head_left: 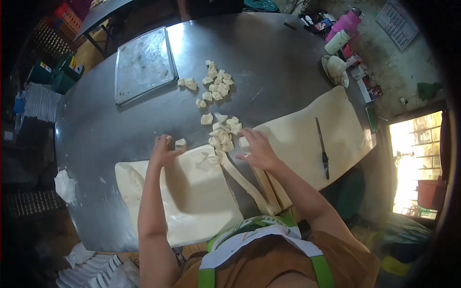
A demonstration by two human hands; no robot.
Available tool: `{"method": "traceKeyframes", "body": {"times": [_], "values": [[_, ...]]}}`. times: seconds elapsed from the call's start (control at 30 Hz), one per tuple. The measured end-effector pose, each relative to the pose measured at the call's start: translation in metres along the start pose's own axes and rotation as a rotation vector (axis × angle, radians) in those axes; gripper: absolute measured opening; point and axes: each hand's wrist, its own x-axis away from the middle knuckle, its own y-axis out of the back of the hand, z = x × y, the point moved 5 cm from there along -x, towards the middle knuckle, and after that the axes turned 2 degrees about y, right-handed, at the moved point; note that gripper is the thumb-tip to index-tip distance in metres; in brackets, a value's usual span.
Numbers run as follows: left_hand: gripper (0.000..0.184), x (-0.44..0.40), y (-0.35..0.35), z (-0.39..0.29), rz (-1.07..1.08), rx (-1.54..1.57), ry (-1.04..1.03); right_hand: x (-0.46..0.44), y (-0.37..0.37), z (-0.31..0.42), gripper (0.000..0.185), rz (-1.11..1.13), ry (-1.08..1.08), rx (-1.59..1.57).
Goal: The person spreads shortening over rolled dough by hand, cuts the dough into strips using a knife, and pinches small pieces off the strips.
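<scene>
My left hand is over the upper edge of the left dough sheet, fingers apart, beside a small dough piece. My right hand has its fingers spread next to a pile of cut dough pieces, near a pale piece at its fingertips. Between the two sheets, a narrow dough strip curves down toward the apron. On the right dough sheet lies a long dark-handled knife. More cut pieces are scattered farther up the metal table.
A floured metal tray rests at the table's upper left. White flour or dough sits on the left edge. Along the right edge are a plate, a white bottle and a pink bottle. Part of another person stands beyond the far edge.
</scene>
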Motion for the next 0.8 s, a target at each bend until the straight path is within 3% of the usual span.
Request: {"method": "traceKeyframes", "body": {"times": [0.03, 0.1, 0.17, 0.2, 0.27, 0.3, 0.33, 0.37, 0.4, 0.43, 0.47, 0.5, 0.57, 0.63, 0.67, 0.73, 0.8], "values": [[0.063, -0.009, -0.011, -0.004, 0.013, -0.032, -0.062, -0.006, 0.001, -0.001, 0.096, 0.020, -0.025, 0.126], [0.072, -0.023, -0.037, -0.012, 0.042, -0.098, -0.185, -0.030, -0.013, 0.003, 0.096, 0.122, -0.062, 0.147], [0.080, -0.047, -0.079, -0.066, 0.260, 0.255, -0.155, -0.063, -0.024, 0.012, 0.097, 0.322, -0.132, 0.191], [0.081, -0.061, -0.088, -0.089, 0.251, 0.202, -0.197, -0.081, -0.031, 0.001, 0.097, 0.321, -0.130, 0.194], [0.082, -0.085, -0.084, -0.106, 0.252, 0.149, -0.230, -0.110, -0.057, -0.022, 0.092, 0.406, -0.117, -0.012], [0.083, -0.096, -0.080, -0.106, 0.358, 0.534, -0.141, -0.118, -0.054, -0.027, 0.092, 0.414, -0.121, -0.016], [0.084, -0.104, -0.077, -0.107, 0.455, 0.919, -0.046, -0.129, -0.041, -0.035, 0.088, 0.249, -0.133, -0.124], [0.084, -0.108, -0.067, -0.107, 0.454, 0.922, -0.041, -0.139, -0.026, -0.040, 0.084, 0.083, -0.142, -0.230], [0.083, -0.109, -0.044, -0.107, 0.249, 0.872, -0.172, -0.146, -0.021, -0.038, 0.084, 0.093, -0.143, -0.234], [0.083, -0.107, -0.019, -0.108, 0.044, 0.809, -0.300, -0.154, -0.002, -0.034, 0.080, -0.193, -0.087, -0.277], [0.083, -0.099, -0.003, -0.109, 0.042, 0.807, -0.296, -0.154, 0.016, -0.030, 0.076, -0.483, -0.028, -0.315], [0.083, -0.083, 0.006, -0.109, 0.101, 0.485, -0.231, -0.151, 0.017, -0.024, 0.076, -0.484, -0.025, -0.318], [0.077, -0.043, -0.002, -0.101, 0.243, 0.024, -0.131, -0.126, 0.013, 0.000, 0.070, -0.384, 0.027, -0.156], [0.063, 0.010, -0.047, -0.068, 0.293, -0.126, -0.103, -0.083, -0.043, 0.009, 0.053, 0.051, 0.079, -0.369], [0.055, 0.032, -0.072, -0.049, 0.259, -0.137, -0.112, -0.059, -0.054, 0.030, 0.034, 0.333, 0.030, -0.401], [0.043, 0.065, -0.077, -0.073, 0.210, -0.139, -0.136, -0.004, -0.074, 0.049, 0.028, 0.267, 0.014, -0.490], [0.044, 0.061, -0.091, -0.072, 0.209, -0.056, -0.136, -0.002, -0.071, 0.048, 0.028, 0.217, 0.000, -0.496]]}}
